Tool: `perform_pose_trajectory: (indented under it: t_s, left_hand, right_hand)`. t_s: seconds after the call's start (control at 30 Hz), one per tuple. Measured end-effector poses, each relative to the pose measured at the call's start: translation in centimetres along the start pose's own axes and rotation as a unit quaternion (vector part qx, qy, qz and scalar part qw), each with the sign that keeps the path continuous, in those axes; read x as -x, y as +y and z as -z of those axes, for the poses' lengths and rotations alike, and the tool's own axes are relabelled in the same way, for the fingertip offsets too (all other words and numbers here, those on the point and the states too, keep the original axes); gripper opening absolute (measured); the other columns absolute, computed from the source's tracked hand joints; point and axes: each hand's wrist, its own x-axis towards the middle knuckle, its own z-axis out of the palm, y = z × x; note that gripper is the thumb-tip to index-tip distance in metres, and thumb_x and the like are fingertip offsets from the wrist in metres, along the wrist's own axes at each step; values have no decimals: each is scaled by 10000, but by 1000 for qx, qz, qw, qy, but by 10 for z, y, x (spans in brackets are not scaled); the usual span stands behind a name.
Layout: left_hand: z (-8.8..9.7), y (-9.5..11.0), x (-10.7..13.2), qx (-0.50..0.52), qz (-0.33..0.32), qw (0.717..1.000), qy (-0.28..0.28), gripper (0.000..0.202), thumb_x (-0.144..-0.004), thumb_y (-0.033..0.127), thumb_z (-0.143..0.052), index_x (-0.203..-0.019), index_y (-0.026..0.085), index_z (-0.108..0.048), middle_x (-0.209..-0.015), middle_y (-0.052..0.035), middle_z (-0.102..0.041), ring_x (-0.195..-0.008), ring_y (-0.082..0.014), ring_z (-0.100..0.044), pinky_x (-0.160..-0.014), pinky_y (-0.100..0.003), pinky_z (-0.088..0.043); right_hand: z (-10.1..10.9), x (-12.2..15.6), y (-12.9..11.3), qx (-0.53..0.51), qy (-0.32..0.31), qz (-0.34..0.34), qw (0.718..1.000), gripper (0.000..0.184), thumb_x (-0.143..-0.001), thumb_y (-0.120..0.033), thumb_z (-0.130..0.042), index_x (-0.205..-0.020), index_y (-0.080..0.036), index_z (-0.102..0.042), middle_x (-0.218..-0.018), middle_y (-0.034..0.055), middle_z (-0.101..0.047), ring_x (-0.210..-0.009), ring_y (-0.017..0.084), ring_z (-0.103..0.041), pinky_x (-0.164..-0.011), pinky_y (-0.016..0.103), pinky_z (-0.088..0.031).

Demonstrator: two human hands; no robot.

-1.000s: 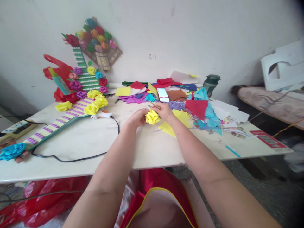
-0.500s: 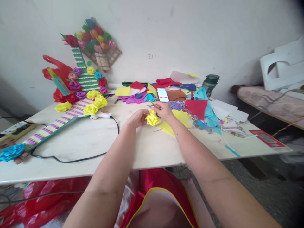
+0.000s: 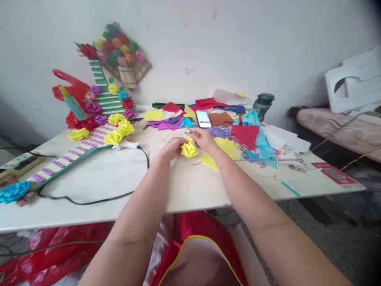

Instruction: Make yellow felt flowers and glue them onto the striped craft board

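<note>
The left hand [image 3: 173, 147] and right hand [image 3: 204, 139] are bare, as are both forearms [image 3: 253, 202], the right one bearing a small dark spot [image 3: 221, 168]. At six o'clock a red garment [image 3: 189, 224] shows, its narrow yellow trim [image 3: 196, 236] arching around a paler inner area [image 3: 205, 254]. Silvery, shiny folds [image 3: 158, 244] lie at its nine o'clock, light-coloured material [image 3: 247, 250] at three.

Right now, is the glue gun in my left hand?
No, the glue gun lies on the table, apart from your left hand, which holds a yellow flower.
</note>
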Motion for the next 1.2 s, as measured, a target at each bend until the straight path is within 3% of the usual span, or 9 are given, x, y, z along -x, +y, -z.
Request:
perform_pose_trajectory:
  t_s: [0.17, 0.37, 0.5, 0.83, 1.2]
  left_hand:
    - [7, -4, -6, -27, -41, 998, 32, 73, -516, 191, -556, -545, 152, -501, -483, 7, -493, -406, -90, -447, -362, -205, -271]
    - [13, -5, -9, -40, -76, 995, 47, 89, -526, 208, -575, -563, 150, -518, -507, 8, -506, -445, -98, -473, -406, -217, -315]
    - [14, -2, -6, -56, -100, 992, 53, 101, -524, 213, -582, -566, 150, -516, -496, 20, -488, -444, -90, -460, -417, -213, -312]
    - [14, 1, 1, -98, -102, 989, 45, 99, -529, 223, -569, -567, 141, -529, -476, 28, -494, -445, -94, -451, -441, -214, -314]
    - [15, -2, -1, -108, -105, 988, 31, 135, -537, 244, -580, -604, 127, -570, -528, 0, -536, -505, -119, -498, -488, -235, -344]
  right_hand:
    - [10, 0, -9, 42, -4, -30, 999, 407, -840, -495, -322, -853, -214, -617, -656, 7, -593, -605, 135, -506, -580, 239, -340]
    - [8, 0, 2, 93, -12, -10, 996, 252, -796, -388, -454, -779, -204, -625, -639, 5, -586, -602, 138, -486, -565, 235, -315]
    - [6, 0, 8, 52, -13, -9, 998, 266, -781, -384, -471, -765, -176, -635, -592, -3, -566, -565, 118, -463, -552, 223, -325]
    - [3, 1, 11, -36, -48, -36, 998, 425, -762, -495, -466, -941, -159, -656, -558, -17, -514, -515, 82, -400, -525, 211, -321]
    - [0, 0, 12, -106, -99, -69, 987, 384, -738, -419, -518, -955, -130, -646, -489, -46, -445, -445, 64, -359, -473, 213, -315]
